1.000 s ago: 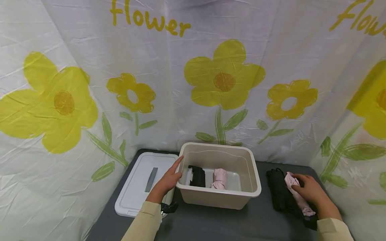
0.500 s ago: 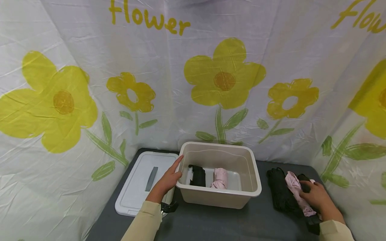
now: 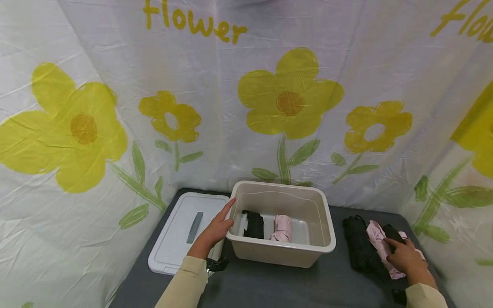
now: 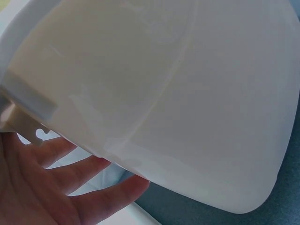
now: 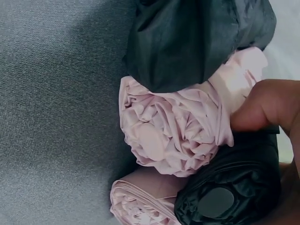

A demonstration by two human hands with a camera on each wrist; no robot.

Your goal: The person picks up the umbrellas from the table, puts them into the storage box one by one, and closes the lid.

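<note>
My left hand (image 3: 213,231) lies against the left side of a beige storage box (image 3: 277,252). In the left wrist view, its straight fingers (image 4: 112,199) touch the box wall (image 4: 187,117). A black folded umbrella (image 3: 253,224) and a pink folded umbrella (image 3: 282,229) lie inside the box. Farther right, my right hand (image 3: 408,261) grips a black folded umbrella (image 5: 234,192), its thumb (image 5: 255,112) between that one and a pink folded umbrella (image 5: 168,126). Another pink umbrella (image 5: 145,197) lies beside it, partly covered. A larger black folded umbrella (image 3: 360,244) lies to the left.
The white lid (image 3: 175,233) with a grey handle (image 3: 194,227) lies left of the box. Everything rests on a dark grey table (image 3: 304,286). A white curtain (image 3: 215,128) with yellow flowers stands close behind and along both sides.
My right hand has moved from the pink umbrella rightward to the black one beside it, uncovering more of the pile. My left hand stays at the box.
</note>
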